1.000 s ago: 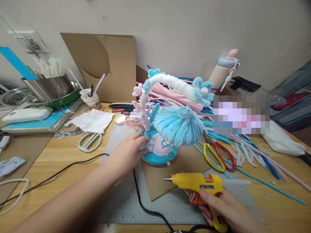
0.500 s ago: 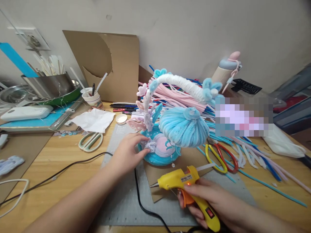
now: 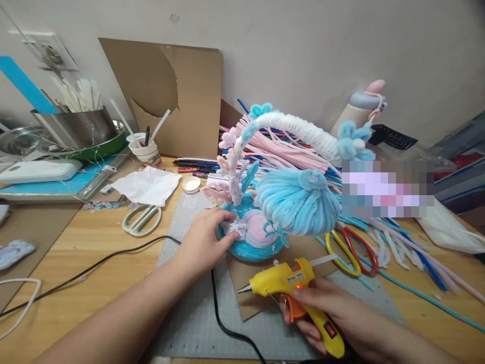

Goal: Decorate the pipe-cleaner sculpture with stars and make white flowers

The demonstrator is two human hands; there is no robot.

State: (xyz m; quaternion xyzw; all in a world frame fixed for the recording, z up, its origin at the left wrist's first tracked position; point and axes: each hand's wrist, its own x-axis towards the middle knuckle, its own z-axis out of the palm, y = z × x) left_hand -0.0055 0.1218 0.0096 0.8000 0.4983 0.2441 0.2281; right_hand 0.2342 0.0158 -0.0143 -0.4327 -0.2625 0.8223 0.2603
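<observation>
A pipe-cleaner craft piece [image 3: 280, 202] in blue, pink and white, with an arched white handle, stands on a piece of cardboard [image 3: 261, 283] over a grey cutting mat [image 3: 189, 313]. My left hand [image 3: 204, 240] pinches a small silvery ornament [image 3: 235, 230] against the craft's round blue base. My right hand [image 3: 326, 313] grips a yellow hot glue gun [image 3: 291, 293] with an orange trigger; its nozzle points left, just in front of the base. The gun's black cord [image 3: 223, 318] runs across the mat.
Yellow-and-red scissors [image 3: 352, 250] and a heap of loose pipe cleaners [image 3: 397, 253] lie to the right. Pale green scissors [image 3: 142, 220], a white tissue [image 3: 146, 184], a paper cup [image 3: 144, 149], pens, a steel pan and a cardboard sheet [image 3: 178, 96] sit to the left and behind.
My right hand has brought the glue gun up and left, closer to the craft's base, and turned it. My left hand stays on the ornament. The camera has shifted slightly left.
</observation>
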